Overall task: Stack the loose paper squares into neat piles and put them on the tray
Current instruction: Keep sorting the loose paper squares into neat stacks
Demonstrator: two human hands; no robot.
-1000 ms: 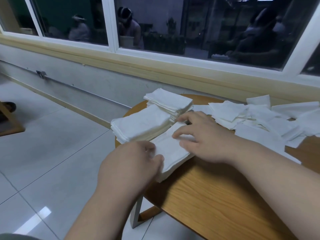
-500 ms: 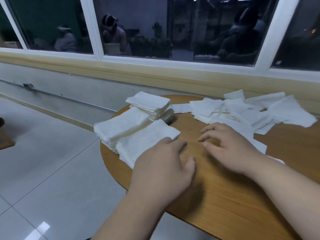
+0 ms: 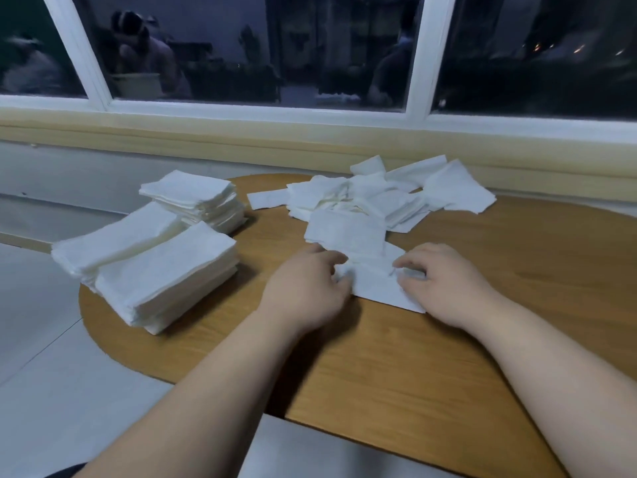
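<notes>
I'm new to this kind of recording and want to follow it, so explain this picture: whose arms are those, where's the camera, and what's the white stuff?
No machine here: a person wears a camera on the head, looking down at their own bare arms. On the wooden table three neat piles of white paper squares stand at the left, and a loose heap lies nearer the window. The left hand and right hand grip a few loose squares with curled fingers. No tray is in view.

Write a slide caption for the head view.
Left hand and right hand pinch loose paper squares on the table beside three stacks.
</notes>
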